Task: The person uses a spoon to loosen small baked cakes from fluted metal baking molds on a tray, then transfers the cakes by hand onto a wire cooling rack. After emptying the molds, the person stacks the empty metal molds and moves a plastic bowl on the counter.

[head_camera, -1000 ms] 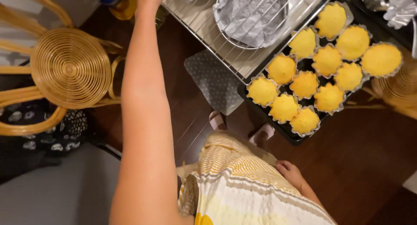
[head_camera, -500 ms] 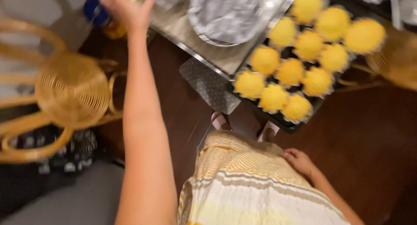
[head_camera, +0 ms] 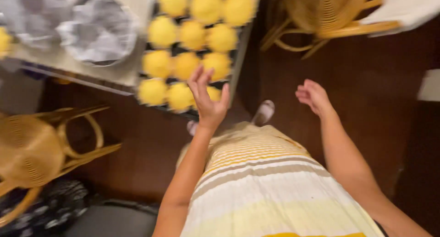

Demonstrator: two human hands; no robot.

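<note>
My left hand [head_camera: 208, 99] is raised with fingers spread, empty, hovering over the near edge of a dark muffin tray [head_camera: 238, 58] filled with several yellow muffins [head_camera: 192, 63]. My right hand [head_camera: 314, 96] hangs loosely open over the dark wooden floor [head_camera: 366, 108], to the right of the tray, holding nothing. A striped yellow and white dress [head_camera: 261, 182] covers my body below the hands, and a light shoe [head_camera: 264, 111] shows under it.
A round foil-lined pan [head_camera: 98, 31] sits on a light counter [head_camera: 123, 74] left of the tray. One rattan chair [head_camera: 41, 150] stands at the lower left, another rattan chair [head_camera: 330, 17] at the upper right. A dark patterned cloth [head_camera: 55, 209] lies at bottom left.
The view has swung, shifting the tray and counter to the upper left. My left arm has come down from the far counter to the tray's near edge. My right hand has lifted forward.
</note>
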